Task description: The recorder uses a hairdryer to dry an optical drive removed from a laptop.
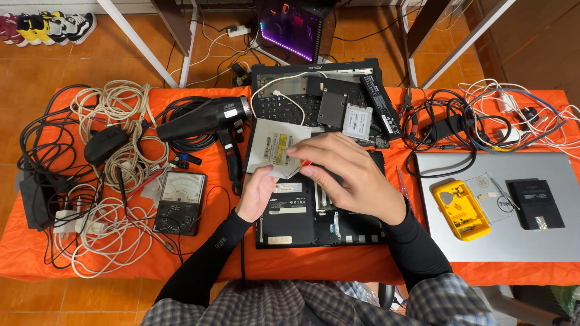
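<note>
Two hands on silver disc drive (273,147) above opened laptop (290,217): left hand (257,193) gripping its edge, right hand (347,175) pinching red-handled screwdriver (305,163); screw-loosening stage, steady aim needed.

The right hand (353,178) covers the middle of the opened laptop (320,217), so the parts under it cannot be told, and hides most of a red-handled tool in its grip. The left hand (257,193) hides a corner of the drive (275,145). The top edge cuts off the shoes (45,27) and a lit case (290,27).
</note>
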